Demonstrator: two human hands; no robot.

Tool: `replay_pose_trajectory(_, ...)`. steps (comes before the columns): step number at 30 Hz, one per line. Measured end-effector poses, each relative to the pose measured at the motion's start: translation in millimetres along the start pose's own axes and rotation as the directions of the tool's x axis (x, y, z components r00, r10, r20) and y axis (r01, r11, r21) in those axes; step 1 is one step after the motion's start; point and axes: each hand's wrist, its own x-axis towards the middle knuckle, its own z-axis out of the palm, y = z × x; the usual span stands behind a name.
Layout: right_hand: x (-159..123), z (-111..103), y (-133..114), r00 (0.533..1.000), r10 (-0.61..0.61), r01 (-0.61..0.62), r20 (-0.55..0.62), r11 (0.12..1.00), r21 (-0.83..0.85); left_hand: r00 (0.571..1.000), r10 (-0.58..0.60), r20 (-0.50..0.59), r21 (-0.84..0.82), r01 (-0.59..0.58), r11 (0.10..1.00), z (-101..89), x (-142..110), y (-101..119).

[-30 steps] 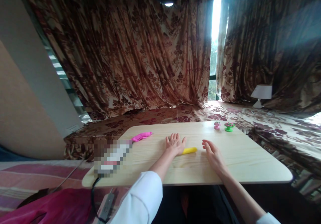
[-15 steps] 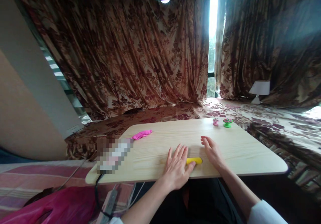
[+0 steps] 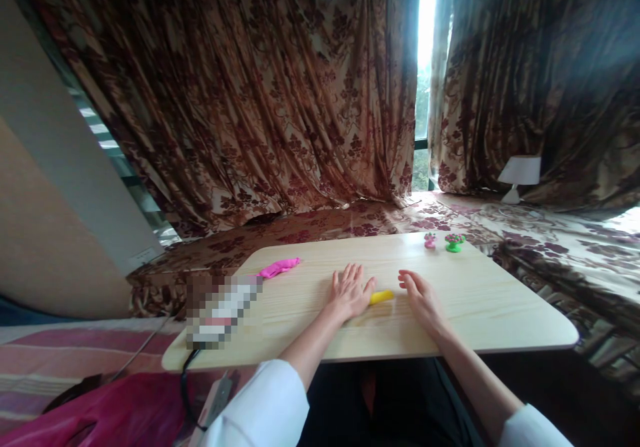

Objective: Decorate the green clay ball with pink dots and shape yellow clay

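My left hand (image 3: 349,292) lies flat and open on a light wooden table (image 3: 500,313), its palm pressing on one end of a yellow clay roll (image 3: 383,296). The roll's right end sticks out between my hands. My right hand (image 3: 421,297) rests open on the table just right of the roll, not touching it.
A pink clay piece (image 3: 279,267) lies at the table's far left. Two small clay figures, one pink (image 3: 430,240) and one green (image 3: 455,241), stand at the far right. A blurred object (image 3: 223,310) sits at the left edge. Patterned curtains hang behind; a white lamp (image 3: 519,175) stands at right.
My left hand slid back toward me with the yellow roll, then pushed forward again, rolling it away. My right hand has hardly moved.
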Motion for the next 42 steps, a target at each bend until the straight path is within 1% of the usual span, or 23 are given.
replay_pose_trajectory(4, -2, 0, -1, 1.000, 0.010, -0.010, -0.013, 1.000, 0.015, 0.981, 0.165, -0.098, 0.025, -0.164, 0.986, -0.1, -63, 11)
replay_pose_trajectory(6, -3, 0, -2, 1.000, 0.008, -0.007, -0.018, 1.000, 0.017, 0.964, 0.239, -0.114, 0.029, -0.238, 0.971, -0.4, -90, 14)
replay_pose_trajectory(8, -4, 0, -2, 1.000, 0.003, -0.002, -0.018, 1.000, 0.015, 0.955, 0.272, -0.122, 0.021, -0.271, 0.962, 0.5, -105, 15)
replay_pose_trajectory(9, -4, 0, -3, 1.000, 0.001, -0.001, -0.017, 1.000, 0.012, 0.955, 0.267, -0.127, 0.014, -0.267, 0.964, 1.5, -106, 15)
replay_pose_trajectory(10, -4, 1, -3, 1.000, 0.002, -0.002, -0.015, 1.000, 0.009, 0.959, 0.251, -0.128, 0.005, -0.253, 0.968, 2.6, -102, 15)
replay_pose_trajectory(12, -3, 1, -2, 1.000, 0.007, -0.007, -0.008, 1.000, 0.002, 0.973, 0.198, -0.114, -0.014, -0.201, 0.979, 4.8, -82, 13)
replay_pose_trajectory(14, -3, 1, -1, 1.000, 0.013, -0.013, 0.002, 1.000, -0.001, 0.989, 0.131, -0.064, -0.029, -0.133, 0.991, 5.8, -51, 9)
replay_pose_trajectory(16, -2, 2, -1, 1.000, 0.019, -0.019, 0.012, 1.000, 0.005, 1.000, 0.008, 0.011, -0.037, -0.007, 0.999, 4.8, -16, 3)
replay_pose_trajectory(18, -2, 1, -1, 0.999, 0.029, -0.030, 0.024, 0.999, 0.014, 0.998, -0.055, 0.026, -0.034, 0.056, 0.998, 2.5, 13, -2)
replay_pose_trajectory(20, -2, 0, -2, 0.999, 0.040, -0.041, 0.036, 0.999, 0.020, 0.997, -0.080, 0.015, -0.026, 0.081, 0.996, 0.7, 30, -6)
replay_pose_trajectory(22, -2, 0, -3, 0.998, 0.046, -0.047, 0.037, 0.999, 0.027, 0.997, -0.076, -0.001, -0.016, 0.076, 0.997, 0.9, 32, -6)
replay_pose_trajectory(24, -2, 0, -4, 0.998, 0.045, -0.047, 0.032, 0.998, 0.036, 0.999, -0.051, -0.011, -0.005, 0.051, 0.999, 2.5, 20, -3)
replay_pose_trajectory(27, -2, 1, -5, 0.999, 0.040, -0.041, 0.022, 0.998, 0.047, 0.997, 0.049, -0.059, 0.015, -0.048, 0.999, 3.9, -16, 4)
replay_pose_trajectory(29, -3, 1, -5, 0.999, 0.040, -0.040, 0.011, 0.998, 0.052, 0.984, 0.142, -0.110, 0.032, -0.139, 0.990, 2.9, -46, 8)
replay_pose_trajectory(31, -4, 1, -5, 0.999, 0.038, -0.038, -0.001, 0.998, 0.055, 0.967, 0.219, -0.130, 0.044, -0.215, 0.976, 1.6, -74, 11)
replay_pose_trajectory(33, -4, 2, -4, 0.999, 0.035, -0.035, -0.007, 0.998, 0.052, 0.954, 0.269, -0.131, 0.046, -0.265, 0.963, 1.2, -92, 11)
replay_pose_trajectory(34, -4, 2, -4, 0.999, 0.035, -0.034, -0.007, 0.998, 0.048, 0.952, 0.277, -0.127, 0.043, -0.273, 0.961, 1.4, -96, 11)
replay_pose_trajectory(35, -4, 2, -4, 0.999, 0.034, -0.034, -0.005, 0.999, 0.043, 0.954, 0.272, -0.122, 0.039, -0.269, 0.962, 1.7, -95, 11)
replay_pose_trajectory(37, -4, 2, -4, 0.999, 0.034, -0.034, 0.002, 0.999, 0.032, 0.967, 0.233, -0.100, 0.026, -0.232, 0.972, 2.0, -79, 11)
replay_pose_trajectory(39, -4, 2, -5, 0.999, 0.034, -0.035, 0.012, 0.999, 0.026, 0.986, 0.161, -0.052, 0.017, -0.160, 0.987, 1.0, -50, 9)
replay_pose_trajectory(40, -4, 2, -6, 0.999, 0.034, -0.034, 0.018, 0.999, 0.025, 0.995, 0.101, -0.013, 0.013, -0.101, 0.995, -0.2, -34, 7)
replay_pose_trajectory(41, -5, 2, -7, 0.999, 0.033, -0.034, 0.023, 0.999, 0.025, 0.999, 0.029, 0.038, 0.012, -0.029, 0.999, -1.6, -17, 5)
replay_pose_trajectory(42, -5, 1, -8, 0.999, 0.031, -0.032, 0.027, 0.999, 0.026, 0.998, -0.008, 0.055, 0.012, 0.007, 1.000, -3.2, -1, 3)
